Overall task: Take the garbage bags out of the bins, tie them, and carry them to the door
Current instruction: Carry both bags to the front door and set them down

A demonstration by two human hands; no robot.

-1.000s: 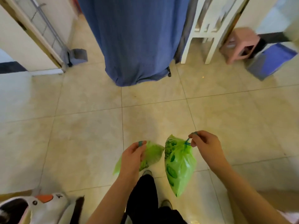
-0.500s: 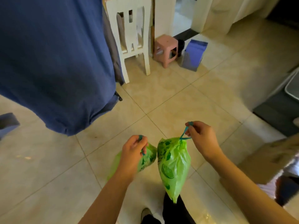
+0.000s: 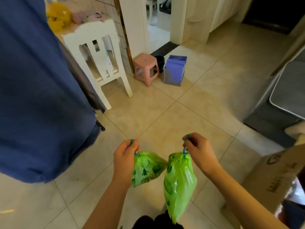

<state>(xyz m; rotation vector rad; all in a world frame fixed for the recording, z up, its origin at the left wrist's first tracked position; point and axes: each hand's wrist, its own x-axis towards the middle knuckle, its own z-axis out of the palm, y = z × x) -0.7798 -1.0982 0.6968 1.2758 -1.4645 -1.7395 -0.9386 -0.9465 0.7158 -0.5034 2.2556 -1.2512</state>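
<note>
Green leaf-print garbage bags (image 3: 179,180), blue drawstrings (image 3: 184,150), pink stool (image 3: 146,67), white chair (image 3: 99,60)

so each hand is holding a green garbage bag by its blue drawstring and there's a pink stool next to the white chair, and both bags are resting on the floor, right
Not quite. In the head view neither bag rests on the floor: the left hand and right hand hold both green bags hanging by their blue drawstrings. The pink stool does stand beside the white chair.

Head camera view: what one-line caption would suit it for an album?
Each hand, left and right, carries a tied green bag by its blue drawstring over the tiled floor.
</note>
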